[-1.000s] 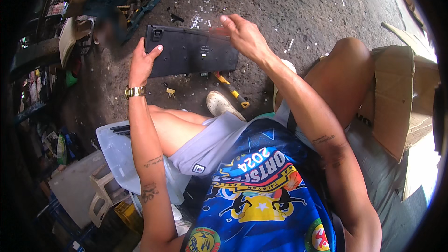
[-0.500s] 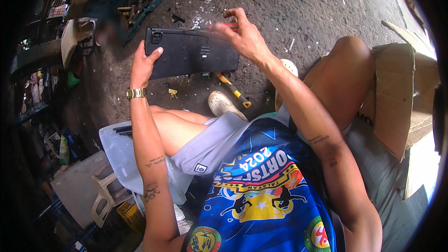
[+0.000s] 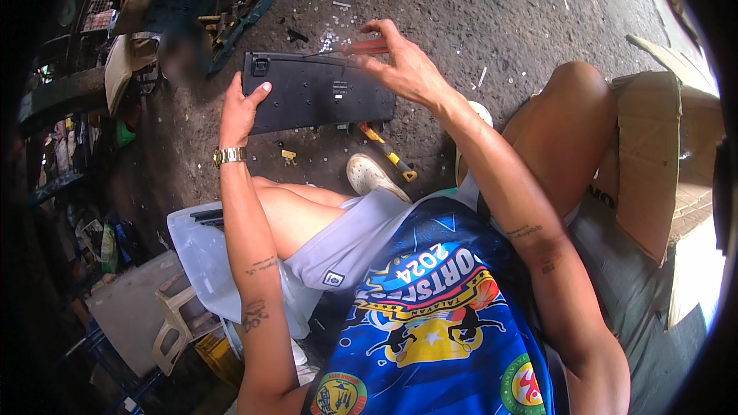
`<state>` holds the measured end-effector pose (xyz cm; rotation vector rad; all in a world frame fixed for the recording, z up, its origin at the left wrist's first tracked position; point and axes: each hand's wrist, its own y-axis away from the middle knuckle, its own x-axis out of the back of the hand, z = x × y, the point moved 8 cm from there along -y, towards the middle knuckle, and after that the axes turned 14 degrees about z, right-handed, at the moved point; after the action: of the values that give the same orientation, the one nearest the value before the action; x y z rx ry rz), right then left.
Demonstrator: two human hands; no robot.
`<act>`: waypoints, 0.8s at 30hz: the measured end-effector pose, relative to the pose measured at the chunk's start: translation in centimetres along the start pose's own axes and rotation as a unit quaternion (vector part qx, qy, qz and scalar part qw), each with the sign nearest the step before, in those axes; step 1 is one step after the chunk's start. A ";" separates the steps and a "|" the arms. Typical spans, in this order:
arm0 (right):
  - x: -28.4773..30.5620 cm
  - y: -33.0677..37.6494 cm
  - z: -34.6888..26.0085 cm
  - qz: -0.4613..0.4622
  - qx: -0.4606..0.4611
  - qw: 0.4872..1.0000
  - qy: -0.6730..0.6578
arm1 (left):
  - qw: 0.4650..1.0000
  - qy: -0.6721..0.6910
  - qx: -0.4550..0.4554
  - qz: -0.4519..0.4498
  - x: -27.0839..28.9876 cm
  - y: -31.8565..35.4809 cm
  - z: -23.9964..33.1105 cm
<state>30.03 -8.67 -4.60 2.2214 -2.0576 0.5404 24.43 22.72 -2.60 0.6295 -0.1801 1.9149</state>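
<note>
A black keyboard (image 3: 311,100) is held above the ground, its underside with a label and small screw holes facing me. My left hand (image 3: 241,110) grips its left end, thumb on the underside and fingers behind the edge. In my right hand (image 3: 403,65) is a screwdriver with a red translucent handle (image 3: 367,47), held between thumb and fingers. The thin shaft points left along the keyboard's far edge; whether its tip touches a screw I cannot tell.
Small white pieces (image 3: 332,37) lie scattered on the rough ground beyond the keyboard. A yellow-and-black handled tool (image 3: 400,165) lies near my shoe (image 3: 369,173). An open teal toolbox (image 3: 250,11) is far left, a cardboard box (image 3: 649,161) right, and a translucent plastic bin (image 3: 196,242) left.
Keyboard and hands appear slightly lower and to the right in view. The fingers of my right hand have shifted on the screwdriver's handle, which now shows more plainly.
</note>
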 end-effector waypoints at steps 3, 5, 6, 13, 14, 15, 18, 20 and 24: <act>-0.9 0.5 1.9 -0.085 -0.127 0.986 0.061 | 1.000 -0.028 -0.015 -0.002 0.1 -0.1 0.1; -0.7 0.1 0.6 -0.061 -0.077 0.995 -0.012 | 1.000 -0.011 -0.013 -0.006 0.1 -0.1 0.2; -0.5 0.0 0.2 -0.048 -0.058 0.996 -0.048 | 1.000 -0.005 -0.006 -0.008 0.1 -0.1 0.1; -1.9 -0.5 2.9 -0.086 -0.112 0.986 0.086 | 1.000 -0.023 -0.002 0.016 0.4 -0.5 -0.1; -1.8 -1.1 2.4 -0.049 -0.091 0.994 0.043 | 0.999 -0.027 -0.006 0.015 0.4 -0.6 -0.1; -1.8 -1.3 2.4 -0.028 -0.097 0.995 0.011 | 0.999 -0.031 -0.001 0.015 0.3 -0.7 -0.2; -2.9 -2.2 2.5 -0.043 -0.114 0.992 0.031 | 0.998 -0.046 0.005 0.033 0.7 -1.1 -0.3; -3.4 -2.8 1.8 -0.054 -0.074 0.995 0.040 | 0.998 -0.040 0.014 0.040 1.0 -1.2 -0.6; -3.9 -3.3 1.1 -0.073 -0.032 0.996 0.029 | 0.998 -0.041 0.021 0.053 1.6 -1.4 -1.4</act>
<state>33.30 -4.95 -6.21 2.2677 -1.8409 0.5109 24.73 25.14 -3.20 0.7393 -0.2299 2.0014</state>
